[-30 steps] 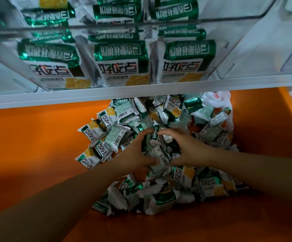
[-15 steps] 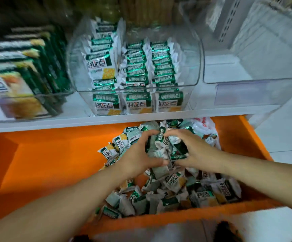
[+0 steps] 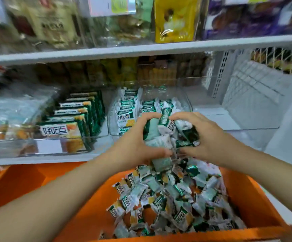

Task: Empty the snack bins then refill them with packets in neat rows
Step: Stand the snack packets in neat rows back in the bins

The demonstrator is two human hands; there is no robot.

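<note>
Head view, the only one available.

My left hand [image 3: 136, 142] and right hand [image 3: 206, 137] are cupped toward each other, fingers and thumbs curled round a bundle of packets [image 3: 166, 130] and squeezing it from both sides. The bundle is held above the far end of the orange crate [image 3: 92, 198], just in front of the clear bin [image 3: 187, 100] on the shelf. That bin already holds rowed packets [image 3: 126, 116] standing at its left and middle. The loose packets [image 3: 176, 198] lie heaped in the crate below.

Risks noted:

1. The bundle is not squared. Packets face different ways, and one hangs from the underside between my thumbs. In my judgement it is likely to drop out, because side pressure alone holds it.
2. The wrappers look glossy, so a looser grip may let the middle ones slide out.
3. Setting the bundle down in one lot could knock the rowed packets over, or leave the new ones crooked and spoil the neat row.
4. The bin's front wall may catch the low-hanging packet as the bundle goes over it.
5. The neighbouring bin [image 3: 68, 126] holds similar green packs, so a stray packet could land there.

The image is blurred, and I cannot tell the packet count.
</note>
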